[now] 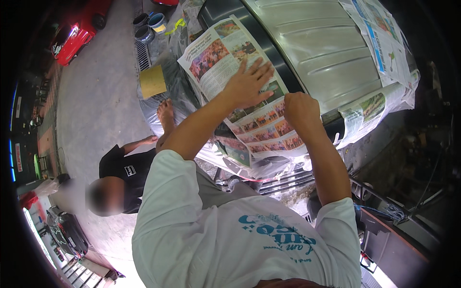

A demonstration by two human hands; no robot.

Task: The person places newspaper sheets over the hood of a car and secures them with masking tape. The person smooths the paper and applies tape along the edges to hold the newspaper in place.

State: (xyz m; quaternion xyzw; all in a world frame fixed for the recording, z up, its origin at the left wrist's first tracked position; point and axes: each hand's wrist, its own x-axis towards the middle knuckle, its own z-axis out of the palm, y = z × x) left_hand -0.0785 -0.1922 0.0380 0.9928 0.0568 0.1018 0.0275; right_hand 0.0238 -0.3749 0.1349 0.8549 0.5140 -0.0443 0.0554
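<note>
A printed newspaper sheet (pixel 269 127) lies over the dark edge strip (pixel 271 38) of a vehicle, beside its silver ribbed panel (pixel 321 53). My left hand (pixel 247 85) rests on the sheet, palm down and open, with its fingers spread. Closed at the right edge of the paper is my right hand (pixel 301 113), knuckles up, close to where the dark strip meets the sheet. What its fingers grip, if anything, is hidden under the hand. More newspaper (pixel 367 110) covers the right side of the panel, and clear plastic film (pixel 278 168) hangs below the sheet.
To my left a person (pixel 125 177) in a dark shirt is low to the floor near the vehicle. A yellowish square sheet (pixel 152 82) lies on plastic. Several buckets (pixel 157 22) stand beyond it, near a floor drain grate (pixel 142 55). A red car (pixel 79 31) is far left.
</note>
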